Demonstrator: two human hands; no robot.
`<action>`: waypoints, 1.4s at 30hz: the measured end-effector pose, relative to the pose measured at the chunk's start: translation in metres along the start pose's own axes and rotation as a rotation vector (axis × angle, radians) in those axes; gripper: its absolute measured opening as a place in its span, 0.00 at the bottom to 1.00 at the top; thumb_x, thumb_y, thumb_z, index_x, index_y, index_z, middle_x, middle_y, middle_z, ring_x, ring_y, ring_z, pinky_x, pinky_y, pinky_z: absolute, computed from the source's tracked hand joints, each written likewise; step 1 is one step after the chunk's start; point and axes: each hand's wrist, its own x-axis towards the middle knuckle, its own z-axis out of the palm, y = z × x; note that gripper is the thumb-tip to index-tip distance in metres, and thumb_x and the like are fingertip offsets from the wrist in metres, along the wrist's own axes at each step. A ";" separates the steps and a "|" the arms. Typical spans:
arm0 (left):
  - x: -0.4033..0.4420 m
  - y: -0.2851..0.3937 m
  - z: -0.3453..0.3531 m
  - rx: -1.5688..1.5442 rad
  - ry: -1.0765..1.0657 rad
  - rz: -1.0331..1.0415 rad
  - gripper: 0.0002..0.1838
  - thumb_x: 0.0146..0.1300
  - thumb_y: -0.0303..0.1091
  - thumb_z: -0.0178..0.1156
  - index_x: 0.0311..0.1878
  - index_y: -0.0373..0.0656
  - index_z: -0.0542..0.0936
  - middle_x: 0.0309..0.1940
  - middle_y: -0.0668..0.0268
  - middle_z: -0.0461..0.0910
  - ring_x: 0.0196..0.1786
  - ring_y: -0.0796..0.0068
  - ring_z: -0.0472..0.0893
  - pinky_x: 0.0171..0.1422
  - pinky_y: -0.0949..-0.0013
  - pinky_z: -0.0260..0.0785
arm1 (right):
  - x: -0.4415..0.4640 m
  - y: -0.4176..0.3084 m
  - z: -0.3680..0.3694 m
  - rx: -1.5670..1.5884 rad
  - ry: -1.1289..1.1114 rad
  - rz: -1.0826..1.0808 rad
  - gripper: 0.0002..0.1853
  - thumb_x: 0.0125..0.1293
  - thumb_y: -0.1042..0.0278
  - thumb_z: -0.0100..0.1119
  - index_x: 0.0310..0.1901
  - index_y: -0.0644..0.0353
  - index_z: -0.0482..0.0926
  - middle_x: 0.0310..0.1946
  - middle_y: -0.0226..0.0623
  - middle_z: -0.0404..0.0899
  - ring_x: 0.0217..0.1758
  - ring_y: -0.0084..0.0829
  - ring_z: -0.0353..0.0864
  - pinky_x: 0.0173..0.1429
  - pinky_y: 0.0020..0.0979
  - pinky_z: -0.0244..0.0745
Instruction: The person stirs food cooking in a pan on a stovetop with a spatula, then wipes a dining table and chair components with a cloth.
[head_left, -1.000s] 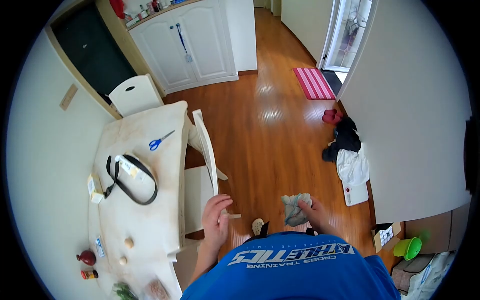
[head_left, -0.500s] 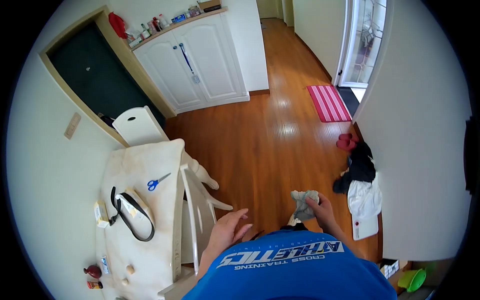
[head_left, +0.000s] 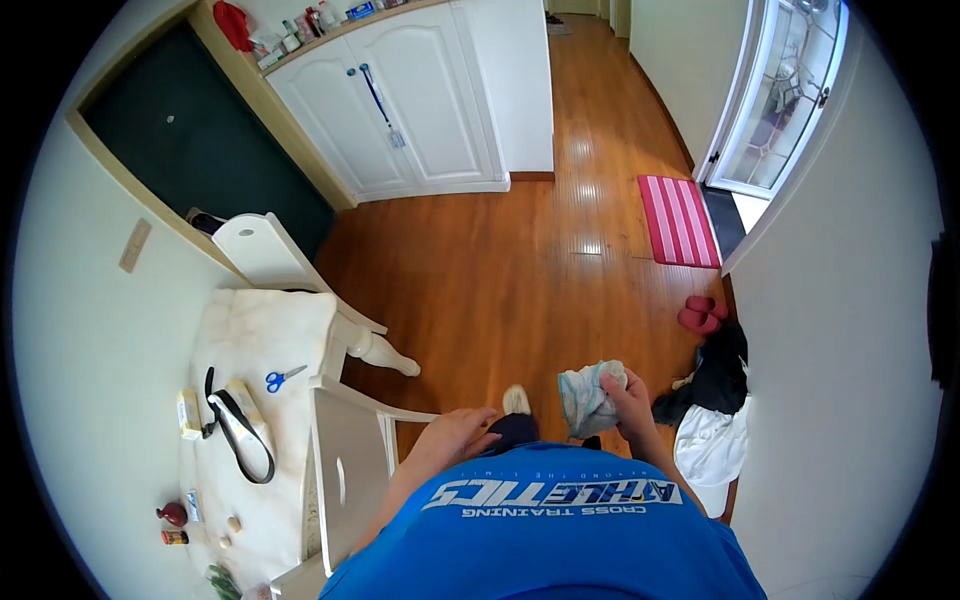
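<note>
My right hand is closed on a crumpled pale cloth with a teal edge, which hangs in front of my body on the right. My left hand holds nothing; its fingers and thumb point inward, a little apart. It hovers beside my dark trouser leg and close to the white chair. Below, one light-coloured shoe shows on the wooden floor.
At left, a white table carries blue scissors and a black strap. Dark clothes and a white cloth lie along the right wall, near red slippers. A striped mat lies by the glass door.
The view has moved forward along the floor, and a shoe has come into sight. The cloth in my right hand has shifted slightly left and up, more spread. My left hand stays free.
</note>
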 end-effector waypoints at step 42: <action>0.440 -0.161 -0.136 -0.053 0.205 -0.576 0.19 0.60 0.38 0.60 0.52 0.41 0.74 0.47 0.53 0.78 0.51 0.56 0.77 0.54 0.60 0.69 | 0.637 -0.147 0.056 -0.092 -0.483 0.256 0.21 0.67 0.58 0.50 0.56 0.62 0.71 0.50 0.39 0.76 0.53 0.33 0.76 0.56 0.33 0.71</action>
